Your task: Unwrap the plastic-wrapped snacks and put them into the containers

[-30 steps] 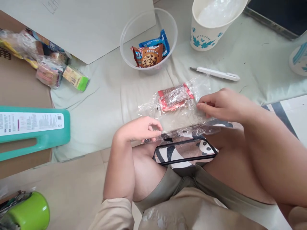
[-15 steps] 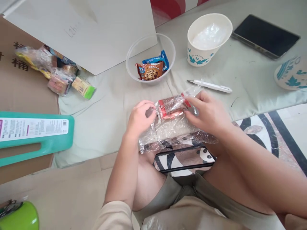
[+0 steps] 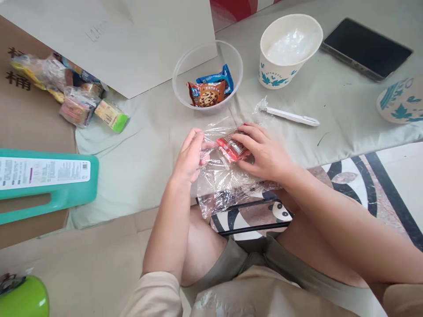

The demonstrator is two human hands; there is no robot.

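Observation:
A clear plastic bag [image 3: 224, 185] lies crumpled in front of my knees, with a red snack packet [image 3: 228, 148] at its upper end. My right hand [image 3: 264, 152] grips the red packet with fingers curled over it. My left hand [image 3: 190, 154] pinches the bag's left edge beside the packet. Behind them stands a clear plastic bowl [image 3: 185, 77] holding a brown cookie packet [image 3: 205, 93] and a blue packet [image 3: 216, 79].
A white utility knife [image 3: 291, 116] lies right of the bowl, near a leaf-print paper cup [image 3: 280, 75]. A tablet [image 3: 366, 47] and a second cup [image 3: 399, 101] sit far right. Wrapped snacks [image 3: 76, 94], a cardboard box [image 3: 29, 119] and a teal jug [image 3: 49, 180] are left.
Both hands have closed in on the red packet. My right hand now covers and grips it, and the bag has bunched up between the hands.

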